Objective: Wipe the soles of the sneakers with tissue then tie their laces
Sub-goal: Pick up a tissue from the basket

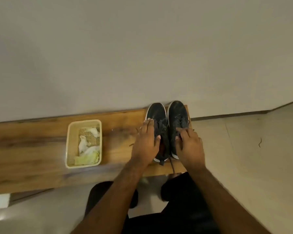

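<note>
Two dark sneakers with white soles stand upright side by side at the right end of a wooden bench (41,137), toes toward the wall. My left hand (146,142) rests over the left sneaker (156,114), fingers straight along its outer side and thumb at its opening. My right hand (189,144) lies on the right sneaker (178,112), fingers curled into the lace area; whether it pinches a lace is hidden. A dark lace (172,164) trails off the bench's front edge between the heels.
A cream plastic basket (71,132) holding crumpled white and yellowish tissues sits on the bench left of the sneakers. The wall runs right behind the bench. Tiled floor lies to the right, and my dark-clad knees are below the bench edge.
</note>
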